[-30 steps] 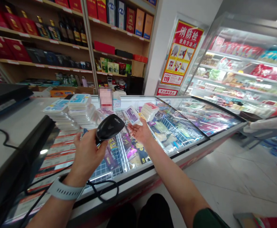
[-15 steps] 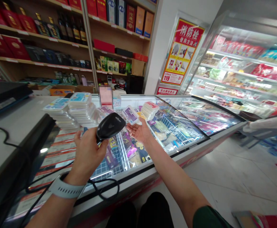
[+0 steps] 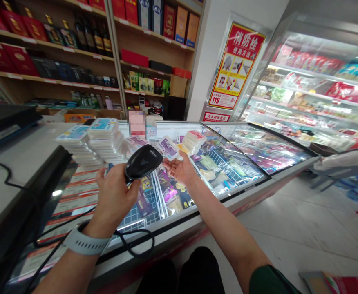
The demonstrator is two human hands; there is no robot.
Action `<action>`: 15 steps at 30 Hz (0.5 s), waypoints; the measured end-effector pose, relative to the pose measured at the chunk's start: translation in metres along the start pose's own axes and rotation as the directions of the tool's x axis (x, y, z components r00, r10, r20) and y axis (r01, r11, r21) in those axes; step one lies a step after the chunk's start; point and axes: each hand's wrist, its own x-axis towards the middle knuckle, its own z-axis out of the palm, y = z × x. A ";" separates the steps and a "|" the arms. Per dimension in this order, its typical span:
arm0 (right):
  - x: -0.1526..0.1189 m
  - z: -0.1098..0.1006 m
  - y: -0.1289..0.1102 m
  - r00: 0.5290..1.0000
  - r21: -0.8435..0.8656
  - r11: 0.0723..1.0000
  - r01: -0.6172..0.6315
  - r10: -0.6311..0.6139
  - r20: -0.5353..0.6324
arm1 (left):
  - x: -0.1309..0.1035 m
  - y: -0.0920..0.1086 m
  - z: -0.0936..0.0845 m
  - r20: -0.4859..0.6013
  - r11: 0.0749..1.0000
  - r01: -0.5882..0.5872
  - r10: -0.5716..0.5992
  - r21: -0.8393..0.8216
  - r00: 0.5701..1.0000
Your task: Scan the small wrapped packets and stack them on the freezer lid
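A black handheld barcode scanner (image 3: 144, 161) is gripped in my left hand (image 3: 115, 200), its head tilted over the glass-topped freezer (image 3: 179, 220). The wrist below wears a grey watch band. My right hand (image 3: 180, 168) is palm up with its fingers spread, beside the scanner's head. Just beyond those fingertips lies a flat pack with a purple label (image 3: 168, 148); whether they touch it I cannot tell. A yellow-labelled pack (image 3: 181, 148) shows partly behind the thumb. Farther back stands a stack of red-labelled packs (image 3: 194, 141).
Stacks of blue-labelled packs (image 3: 104, 136) stand left, near a row of price labels (image 3: 76, 192). The scanner's black cable (image 3: 136, 255) loops over the freezer's front edge. Wire baskets (image 3: 159, 200) hold packaged goods. Shelves of bottles and boxes (image 3: 59, 57) line the back.
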 end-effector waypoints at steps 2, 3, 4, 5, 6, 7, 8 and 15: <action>0.001 -0.001 0.001 1.000 -0.035 0.999 0.013 -0.013 0.009 | 0.000 0.001 0.000 -0.003 1.000 0.007 -0.007 -0.002 1.000; 0.002 -0.002 0.001 0.999 -0.086 0.995 0.051 -0.051 0.010 | 0.001 0.001 0.000 -0.005 1.000 0.013 -0.013 -0.003 1.000; 0.003 -0.003 0.000 0.993 -0.154 0.981 0.114 -0.115 0.006 | 0.001 0.002 -0.001 -0.008 1.000 0.021 -0.021 -0.006 1.000; 0.003 -0.004 0.000 0.980 -0.228 0.954 0.192 -0.198 0.000 | 0.001 0.002 -0.002 -0.011 1.000 0.029 -0.029 -0.011 1.000; 0.004 -0.005 -0.002 0.957 -0.297 0.915 0.275 -0.290 -0.010 | 0.002 0.003 -0.003 -0.014 0.999 0.039 -0.040 -0.019 0.999; 0.004 -0.006 -0.004 0.923 -0.353 0.867 0.351 -0.384 -0.025 | 0.002 0.004 -0.005 -0.019 0.998 0.052 -0.052 -0.027 0.998; 0.004 -0.007 -0.007 0.882 -0.394 0.820 0.416 -0.469 -0.046 | 0.003 0.005 -0.006 -0.025 0.997 0.067 -0.068 -0.038 0.997; 0.003 -0.021 -0.027 0.359 -0.823 0.235 0.516 -0.932 -0.041 | 0.005 0.012 -0.020 -0.078 0.983 0.166 -0.172 -0.074 0.982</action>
